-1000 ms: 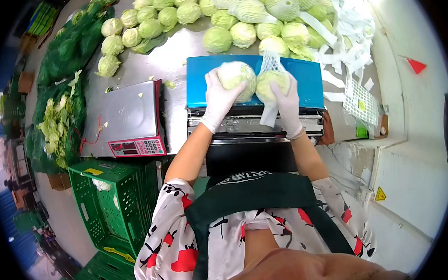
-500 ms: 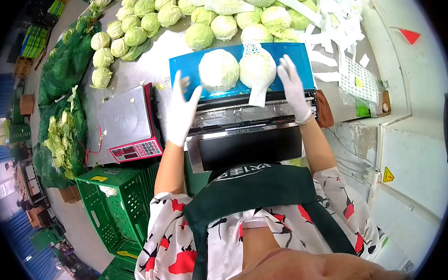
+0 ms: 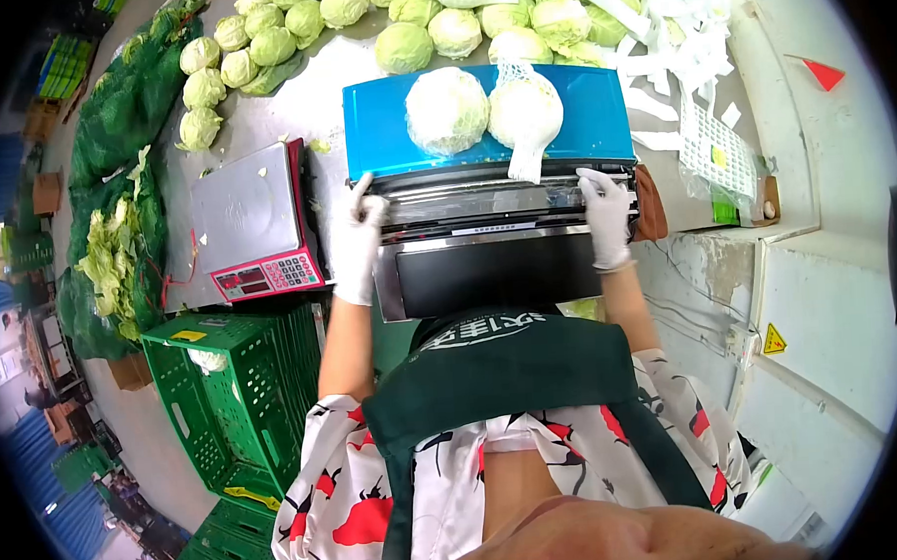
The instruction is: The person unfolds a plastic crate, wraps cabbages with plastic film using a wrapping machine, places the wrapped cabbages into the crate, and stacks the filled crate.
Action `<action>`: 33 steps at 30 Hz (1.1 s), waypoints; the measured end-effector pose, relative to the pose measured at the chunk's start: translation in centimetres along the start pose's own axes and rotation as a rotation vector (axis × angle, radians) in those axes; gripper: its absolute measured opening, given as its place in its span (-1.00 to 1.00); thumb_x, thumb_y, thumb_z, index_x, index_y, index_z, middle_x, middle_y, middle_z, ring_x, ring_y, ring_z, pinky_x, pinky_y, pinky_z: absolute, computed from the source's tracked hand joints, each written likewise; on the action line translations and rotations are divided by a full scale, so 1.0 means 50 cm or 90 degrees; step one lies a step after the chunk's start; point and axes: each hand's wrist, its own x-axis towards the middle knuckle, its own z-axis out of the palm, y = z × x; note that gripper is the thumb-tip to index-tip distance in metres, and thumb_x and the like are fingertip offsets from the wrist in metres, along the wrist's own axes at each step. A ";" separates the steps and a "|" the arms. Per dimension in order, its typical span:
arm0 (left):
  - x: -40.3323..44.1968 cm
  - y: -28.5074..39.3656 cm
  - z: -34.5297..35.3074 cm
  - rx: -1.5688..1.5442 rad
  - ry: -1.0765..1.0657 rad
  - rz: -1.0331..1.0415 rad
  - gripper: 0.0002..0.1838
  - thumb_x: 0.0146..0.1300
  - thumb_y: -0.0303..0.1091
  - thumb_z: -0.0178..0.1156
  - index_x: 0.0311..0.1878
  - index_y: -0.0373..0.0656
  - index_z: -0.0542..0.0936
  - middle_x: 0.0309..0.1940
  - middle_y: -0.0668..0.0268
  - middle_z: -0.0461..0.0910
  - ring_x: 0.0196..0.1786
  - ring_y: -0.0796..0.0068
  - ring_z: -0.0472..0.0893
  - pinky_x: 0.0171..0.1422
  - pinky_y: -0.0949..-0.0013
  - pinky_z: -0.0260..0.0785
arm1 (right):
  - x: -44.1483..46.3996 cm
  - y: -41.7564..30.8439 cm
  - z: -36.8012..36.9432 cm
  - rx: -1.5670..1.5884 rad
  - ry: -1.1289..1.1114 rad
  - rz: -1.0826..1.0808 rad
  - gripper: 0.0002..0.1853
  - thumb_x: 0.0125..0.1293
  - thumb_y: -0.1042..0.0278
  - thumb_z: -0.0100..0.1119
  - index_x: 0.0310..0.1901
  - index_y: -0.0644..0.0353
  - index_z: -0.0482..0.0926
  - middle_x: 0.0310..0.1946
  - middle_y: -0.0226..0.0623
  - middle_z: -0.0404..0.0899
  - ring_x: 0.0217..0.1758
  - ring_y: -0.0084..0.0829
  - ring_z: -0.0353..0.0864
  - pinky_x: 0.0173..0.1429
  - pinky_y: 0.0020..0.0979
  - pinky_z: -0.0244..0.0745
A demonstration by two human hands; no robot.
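My left hand (image 3: 359,239), in a white glove, is at the left end of the wrapping machine (image 3: 498,278), with its fingers curled in at the edge of the clear plastic film (image 3: 480,201). At the film's opposite end, my gloved right hand (image 3: 608,218) has its fingers bent over the edge. The fingertips are small in view, and the grip is partly hidden. Beyond the film, two cabbages in white foam nets, a left one (image 3: 447,111) and a right one (image 3: 525,109), rest side by side on the blue plate (image 3: 382,123).
A scale (image 3: 245,214) stands left of the machine. Many loose cabbages (image 3: 403,47) lie at the back, with white foam nets (image 3: 682,20) at the back right. Green crates (image 3: 233,389) are low on the left, beside green mesh sacks (image 3: 127,144). A brown cloth (image 3: 649,203) hangs at right.
Both hands have moved back from beside the two netted cabbages to the ends of the film, and their fingers have closed. The cabbages stay on the blue plate.
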 end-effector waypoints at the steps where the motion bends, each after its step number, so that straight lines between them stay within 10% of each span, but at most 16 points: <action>1: 0.005 0.005 -0.030 -0.183 -0.064 -0.058 -0.67 0.39 -0.46 0.19 0.19 -0.25 0.64 -0.21 0.33 0.69 -0.15 0.50 0.59 0.02 0.41 0.42 | -0.006 -0.044 -0.045 0.228 -0.106 0.068 -0.75 0.37 0.36 0.24 0.00 0.28 0.69 -0.33 -0.41 0.68 -0.12 -0.53 0.58 0.19 -0.44 0.36; 4: -0.037 0.020 -0.109 -0.275 -0.189 -0.027 -0.77 0.34 -0.52 0.22 0.00 -0.40 0.69 -0.19 0.29 0.64 -0.10 0.55 0.54 0.08 0.44 0.35 | -0.037 -0.071 -0.165 0.346 -0.281 0.104 -0.79 0.40 0.47 0.17 -0.05 0.42 0.66 -0.13 -0.29 0.67 -0.04 -0.49 0.60 0.20 -0.48 0.42; 7: -0.075 0.164 -0.172 -0.332 -0.275 0.121 -0.87 0.29 -0.45 0.30 -0.32 -0.33 0.70 -0.38 0.26 0.55 -0.32 0.52 0.49 -0.10 0.38 0.34 | -0.019 -0.161 -0.275 0.361 -0.424 -0.164 -0.77 0.31 0.49 0.21 -0.06 0.43 0.64 -0.16 -0.24 0.66 -0.02 -0.40 0.60 0.31 -0.39 0.39; 8: -0.054 0.190 -0.172 -0.414 -0.292 0.206 -0.79 0.31 -0.35 0.32 -0.23 -0.35 0.70 -0.39 0.24 0.56 -0.37 0.50 0.49 -0.13 0.38 0.34 | 0.018 -0.175 -0.292 0.424 -0.454 -0.246 -0.75 0.29 0.50 0.20 -0.05 0.45 0.64 -0.15 -0.22 0.65 0.01 -0.38 0.60 0.37 -0.35 0.37; 9: -0.023 0.209 -0.173 -0.385 -0.230 0.204 -0.56 0.31 -0.26 0.34 0.12 -0.41 0.59 -0.15 0.08 0.64 -0.14 0.32 0.64 0.06 0.29 0.44 | 0.043 -0.215 -0.292 0.386 -0.408 -0.239 -0.70 0.26 0.49 0.23 0.00 0.46 0.62 -0.08 -0.17 0.64 0.08 -0.34 0.58 0.41 -0.31 0.34; 11: 0.067 0.299 -0.090 -0.282 -0.193 0.281 0.01 0.19 -0.27 0.42 0.57 -0.34 0.02 0.47 -0.09 0.24 0.50 0.04 0.32 0.56 0.03 0.16 | 0.086 -0.311 -0.255 0.205 -0.244 -0.133 -0.52 0.18 0.46 0.32 0.15 0.45 0.56 0.10 -0.06 0.61 0.25 -0.23 0.54 0.49 -0.22 0.28; 16: 0.273 0.208 0.063 0.415 -0.352 0.495 0.46 -0.37 0.02 0.69 0.59 -0.23 0.01 0.49 -0.11 0.21 0.56 -0.04 0.19 0.64 0.12 0.01 | 0.249 -0.188 -0.028 -0.122 -0.358 -0.463 0.18 -0.10 0.31 0.63 0.54 0.20 0.05 0.48 -0.07 0.26 0.53 -0.15 0.27 0.54 -0.30 0.21; 26: 0.237 0.150 0.109 -0.216 -0.402 0.032 -0.04 0.04 -0.50 0.51 0.46 -0.24 0.14 0.17 0.09 0.54 0.25 0.32 0.55 0.36 0.26 0.41 | 0.224 -0.159 0.024 0.298 -0.413 -0.041 -0.08 0.11 0.34 0.55 0.44 0.37 0.21 0.27 -0.12 0.48 0.29 -0.39 0.48 0.39 -0.39 0.38; 33: 0.045 0.208 0.044 -0.306 -0.433 -0.282 -0.28 0.25 -0.39 0.36 0.38 -0.37 0.21 0.21 0.08 0.49 0.28 0.33 0.52 0.38 0.26 0.41 | 0.008 -0.243 -0.103 0.334 -0.530 0.297 -0.28 0.40 0.01 0.25 0.40 0.34 0.29 0.18 -0.22 0.52 0.17 -0.47 0.54 0.20 -0.41 0.51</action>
